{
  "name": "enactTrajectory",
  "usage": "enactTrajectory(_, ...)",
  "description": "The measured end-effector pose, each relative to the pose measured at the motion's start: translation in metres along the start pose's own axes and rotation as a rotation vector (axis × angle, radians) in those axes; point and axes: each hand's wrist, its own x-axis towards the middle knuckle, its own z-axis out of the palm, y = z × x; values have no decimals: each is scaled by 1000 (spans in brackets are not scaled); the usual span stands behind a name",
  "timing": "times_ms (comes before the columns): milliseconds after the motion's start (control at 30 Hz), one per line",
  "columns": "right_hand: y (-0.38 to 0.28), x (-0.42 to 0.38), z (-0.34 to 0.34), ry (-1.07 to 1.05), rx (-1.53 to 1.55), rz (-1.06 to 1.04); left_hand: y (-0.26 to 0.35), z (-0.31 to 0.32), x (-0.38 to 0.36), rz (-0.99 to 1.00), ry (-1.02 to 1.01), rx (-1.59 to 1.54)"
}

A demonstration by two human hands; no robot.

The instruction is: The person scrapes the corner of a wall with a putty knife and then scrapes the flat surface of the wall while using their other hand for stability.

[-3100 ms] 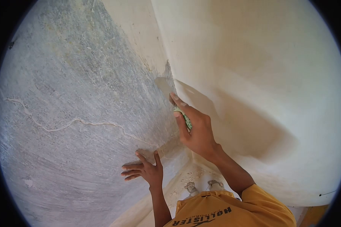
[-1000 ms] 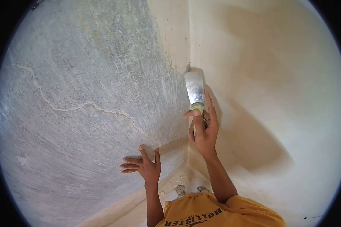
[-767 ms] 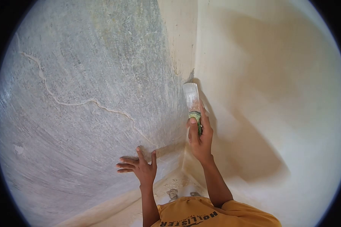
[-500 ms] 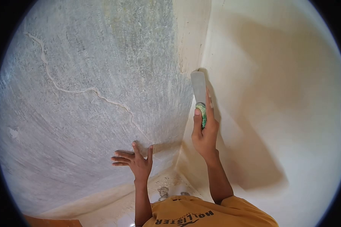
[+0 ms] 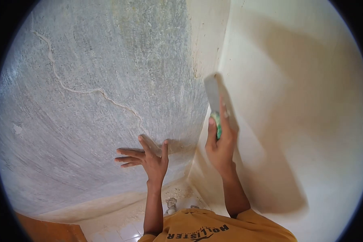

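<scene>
Currently, the scraper [image 5: 213,97] is at the corner [image 5: 223,58] between the rough grey wall [image 5: 88,125] and the smooth pale wall [image 5: 330,133], its blade [image 5: 212,86] upward; whether its edge touches, I cannot tell. The right hand [image 5: 223,147] is closed around its green handle [image 5: 218,130], with one finger stretched along the blade. Lower to the left, the left hand [image 5: 153,162] is with fingers spread wide against the grey wall, at the lower end of a whitish crack [image 5: 84,92]. On the pale wall there is a wide shadow [image 5: 282,181]. Below is a mustard shirt [image 5: 246,228].
</scene>
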Motion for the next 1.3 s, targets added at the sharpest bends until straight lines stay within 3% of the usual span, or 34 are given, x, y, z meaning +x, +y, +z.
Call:
enactTrajectory(167,-1,0,-2,-11,10,9,18,-3,9,-82,26,-66)
enactTrajectory(367,-2,2,-7,-42,23,35,7,2,3,-57,17,-34)
enactTrajectory(567,10,-5,-4,-2,-44,-90,7,2,0,-42,16,-7)
enactTrajectory(933,-12,-3,-7,-25,-13,71,-8,10,-9,66,16,35)
enactTrajectory(1033,-5,-8,-12,-70,-56,47,-5,11,-11,70,14,23)
enactTrajectory(1233,-13,18,-7,49,-79,-72,-7,9,-10,84,2,30)
enactTrajectory(1300,-15,10,-7,24,-86,-21,-8,9,-9,92,1,31)
